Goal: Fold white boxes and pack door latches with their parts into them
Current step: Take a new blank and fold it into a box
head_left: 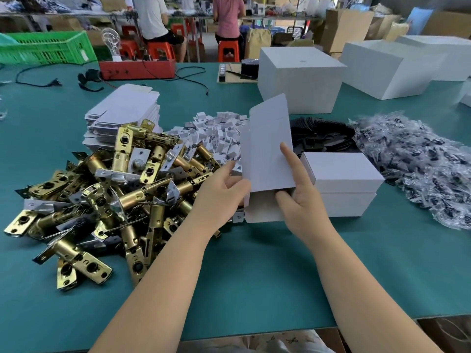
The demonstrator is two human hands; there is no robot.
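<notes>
Forearms are reaching in from the near edge of the teal table, both hands working on one white box held just above the surface, mid-table.

Largest to smallest, w/ positions:
- Big white cartons are sitting toward the far edge, right of centre.
- Latch pile, brass + silver, is sprawling along the left half, reaching close to the near edge.
- Bagged parts are heaping at the right edge.
- Flat box blanks are stacked behind the latches.
- Small white pieces are lying between blanks and the held box.
- Two closed boxes are stacked just right of the hands.

Left hand: thumb and fingers are pinching the box's left wall. Right hand: forefinger is lying straight up the front panel, thumb is tucking into the open near end; other fingers curled behind, grip clamped on box.

Step, my read: bottom flaps being closed; nothing packed yet.

Risks: thumb pushing too hard could crease the flap; loose tuck → latch wt popping the bottom open. Elbow could be nudging latches off the edge.
</notes>
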